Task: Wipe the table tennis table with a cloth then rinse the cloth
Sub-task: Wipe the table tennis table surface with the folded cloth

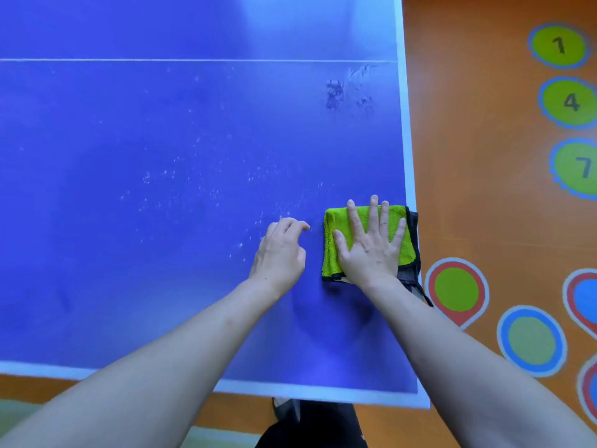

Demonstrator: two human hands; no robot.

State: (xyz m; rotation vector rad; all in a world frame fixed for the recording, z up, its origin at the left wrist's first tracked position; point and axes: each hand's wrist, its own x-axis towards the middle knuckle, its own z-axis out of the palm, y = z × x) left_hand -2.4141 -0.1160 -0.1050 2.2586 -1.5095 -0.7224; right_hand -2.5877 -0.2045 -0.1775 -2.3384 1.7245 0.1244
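Wiping step: my right hand (368,247) fingers spread, pressing cloth (332,240) flat at table (129,124) right edge; left hand (281,250) loosely curled, empty, beside cloth. Next, I judge: sweep toward white specks (206,176).

Both forearms bare from frame edge to wrist; no sleeves visible. Left hand (280,253) bare: no glove, ring, watch or band. Right hand (371,245) likewise bare; nails short, unpainted. Small dark mark on left wrist. Below, at bottom edge: dark, near-black garment (310,431) on lower body; grey shoe tip (284,409) showing just above it. Detail there blurred.
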